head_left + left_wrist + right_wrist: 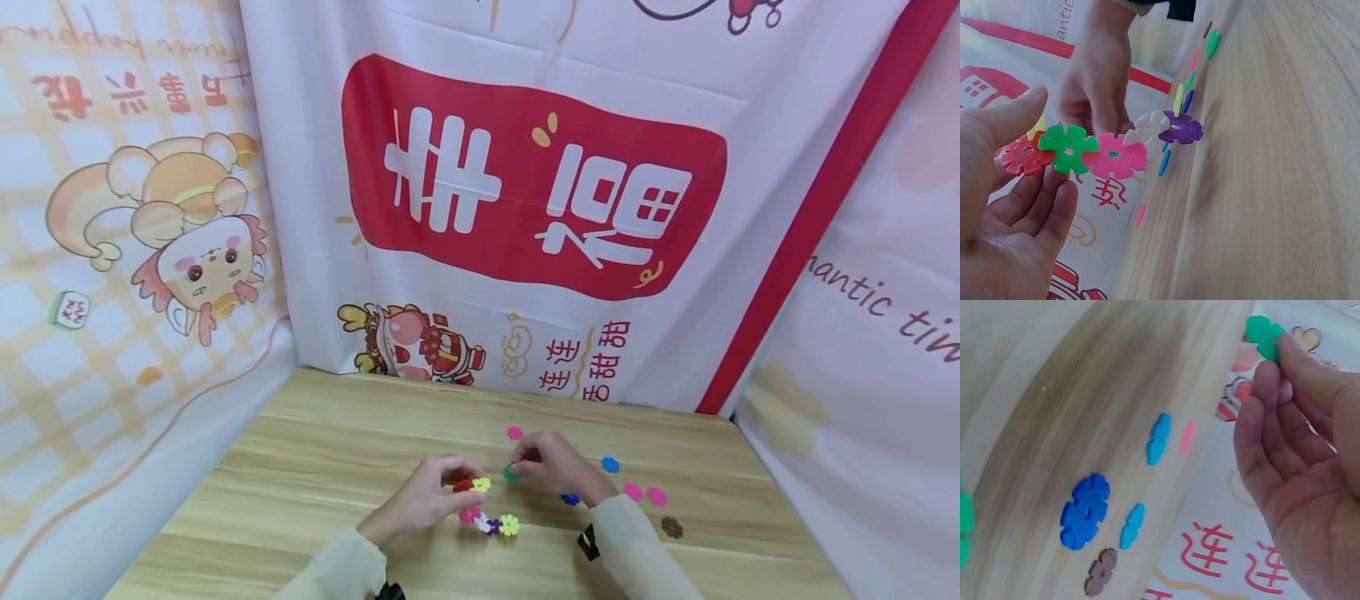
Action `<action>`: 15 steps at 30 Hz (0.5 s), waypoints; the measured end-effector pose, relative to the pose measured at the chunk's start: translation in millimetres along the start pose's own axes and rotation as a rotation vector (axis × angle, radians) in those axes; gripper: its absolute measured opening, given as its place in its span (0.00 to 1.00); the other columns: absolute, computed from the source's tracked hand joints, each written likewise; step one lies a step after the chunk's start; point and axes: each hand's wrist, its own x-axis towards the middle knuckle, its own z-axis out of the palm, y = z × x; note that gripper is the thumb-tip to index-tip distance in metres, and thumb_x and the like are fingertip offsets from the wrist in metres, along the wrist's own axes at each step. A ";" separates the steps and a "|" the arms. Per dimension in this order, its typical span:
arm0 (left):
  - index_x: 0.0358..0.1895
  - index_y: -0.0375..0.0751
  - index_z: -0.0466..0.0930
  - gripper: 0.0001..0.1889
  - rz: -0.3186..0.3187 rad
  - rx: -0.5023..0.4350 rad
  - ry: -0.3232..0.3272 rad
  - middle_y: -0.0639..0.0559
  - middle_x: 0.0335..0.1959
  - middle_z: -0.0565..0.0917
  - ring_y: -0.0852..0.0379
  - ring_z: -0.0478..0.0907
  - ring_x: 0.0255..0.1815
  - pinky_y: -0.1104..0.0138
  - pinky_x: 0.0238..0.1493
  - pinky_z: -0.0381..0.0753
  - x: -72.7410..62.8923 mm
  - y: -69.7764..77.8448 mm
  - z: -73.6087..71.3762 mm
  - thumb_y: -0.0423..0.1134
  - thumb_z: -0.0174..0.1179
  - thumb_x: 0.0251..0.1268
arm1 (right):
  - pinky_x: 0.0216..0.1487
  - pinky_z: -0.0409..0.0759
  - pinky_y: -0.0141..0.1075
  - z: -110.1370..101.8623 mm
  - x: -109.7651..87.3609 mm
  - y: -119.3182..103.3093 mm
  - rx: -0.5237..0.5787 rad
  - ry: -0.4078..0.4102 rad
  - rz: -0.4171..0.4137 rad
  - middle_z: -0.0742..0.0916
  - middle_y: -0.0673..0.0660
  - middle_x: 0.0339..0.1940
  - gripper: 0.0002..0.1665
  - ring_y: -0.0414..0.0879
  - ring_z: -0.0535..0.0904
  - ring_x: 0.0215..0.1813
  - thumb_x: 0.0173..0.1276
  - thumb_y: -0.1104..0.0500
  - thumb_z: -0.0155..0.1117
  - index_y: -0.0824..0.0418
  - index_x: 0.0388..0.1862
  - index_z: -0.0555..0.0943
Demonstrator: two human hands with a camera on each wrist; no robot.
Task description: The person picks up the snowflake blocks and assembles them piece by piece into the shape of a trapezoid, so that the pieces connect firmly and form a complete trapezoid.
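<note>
My left hand (431, 497) grips one end of a chain of interlocking flower-shaped plastic discs, thumb on one side and fingers on the other. In the left wrist view the chain runs from a red disc (1025, 156) through green (1069, 150), pink (1117, 156) and white (1147, 128) to a purple disc (1182, 129). One yellow disc (482, 483) joins at the red end, another (510, 525) at the far end beside the purple. To the right, my right hand (557, 463) pinches a single green disc (1262, 336) between thumb and fingertips, apart from the chain.
Loose discs lie on the wooden table (300, 467), mostly right of the hands: a pink one (514, 432) behind, blue ones (611, 464), more pinks (657, 497) and a brown one (672, 527). Printed cloth (675, 350) hangs along the table's back and sides.
</note>
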 end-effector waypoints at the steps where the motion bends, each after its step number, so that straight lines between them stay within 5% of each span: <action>1: 0.54 0.52 0.86 0.15 -0.001 0.001 -0.002 0.56 0.45 0.88 0.59 0.84 0.44 0.69 0.48 0.86 0.2 0.0 0.4 0.48 0.72 0.69 | 0.34 0.83 0.29 -1.9 -4.3 -3.8 0.019 0.002 -0.006 0.88 0.45 0.31 0.05 0.40 0.82 0.33 0.74 0.56 0.72 0.51 0.35 0.87; 5: 0.55 0.50 0.86 0.15 -0.007 -0.006 -0.011 0.56 0.45 0.88 0.58 0.84 0.44 0.68 0.48 0.87 0.8 1.0 1.7 0.47 0.71 0.69 | 0.34 0.85 0.31 -7.9 -20.1 -19.1 0.098 0.039 -0.040 0.89 0.47 0.33 0.05 0.47 0.85 0.35 0.76 0.55 0.70 0.52 0.37 0.86; 11: 0.57 0.45 0.85 0.17 -0.002 0.000 -0.010 0.55 0.47 0.88 0.58 0.85 0.45 0.68 0.49 0.87 2.6 3.4 3.1 0.45 0.71 0.70 | 0.38 0.89 0.36 -9.8 -38.2 -36.4 0.197 0.149 -0.096 0.90 0.50 0.35 0.05 0.37 0.84 0.35 0.75 0.53 0.70 0.52 0.39 0.86; 15: 0.56 0.49 0.86 0.16 0.002 0.009 -0.013 0.56 0.48 0.89 0.59 0.85 0.45 0.68 0.49 0.87 4.7 4.3 4.0 0.47 0.71 0.70 | 0.35 0.88 0.33 -6.0 -44.0 -40.5 0.230 0.206 -0.137 0.90 0.52 0.34 0.06 0.39 0.85 0.34 0.74 0.53 0.71 0.54 0.39 0.86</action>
